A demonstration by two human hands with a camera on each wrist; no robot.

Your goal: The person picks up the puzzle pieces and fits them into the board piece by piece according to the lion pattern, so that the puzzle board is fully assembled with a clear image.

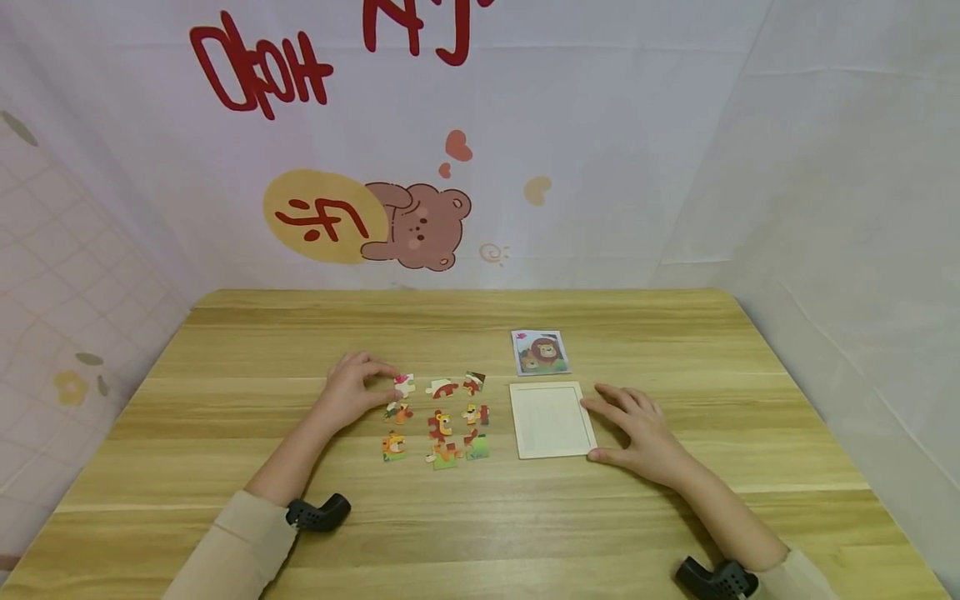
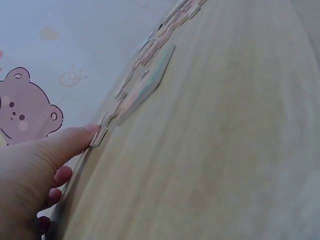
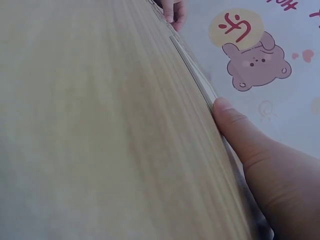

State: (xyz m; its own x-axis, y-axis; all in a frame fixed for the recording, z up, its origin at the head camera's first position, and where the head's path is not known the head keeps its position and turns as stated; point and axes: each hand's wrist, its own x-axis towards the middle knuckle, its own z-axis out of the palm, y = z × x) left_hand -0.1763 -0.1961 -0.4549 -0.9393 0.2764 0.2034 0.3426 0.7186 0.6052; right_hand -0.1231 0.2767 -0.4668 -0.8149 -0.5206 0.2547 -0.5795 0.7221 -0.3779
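Note:
My left hand (image 1: 351,390) pinches a jigsaw piece (image 1: 405,384) with a pink patch, at the far left corner of a loose group of pieces. In the left wrist view the thumb (image 2: 75,140) meets the edge of a piece. Several other pieces lie spread apart in rough rows, among them a lion-face piece (image 1: 440,425) in the middle. To the right lies a pale square puzzle tray (image 1: 551,421) with a raised rim. My right hand (image 1: 637,429) touches the tray's right side, its thumb at the near corner and fingers higher up, loosely spread.
A picture card (image 1: 542,353) of two lions lies just behind the tray. All of it rests on a wooden table (image 1: 480,533), with a printed white cloth (image 1: 600,125) hanging behind its far edge.

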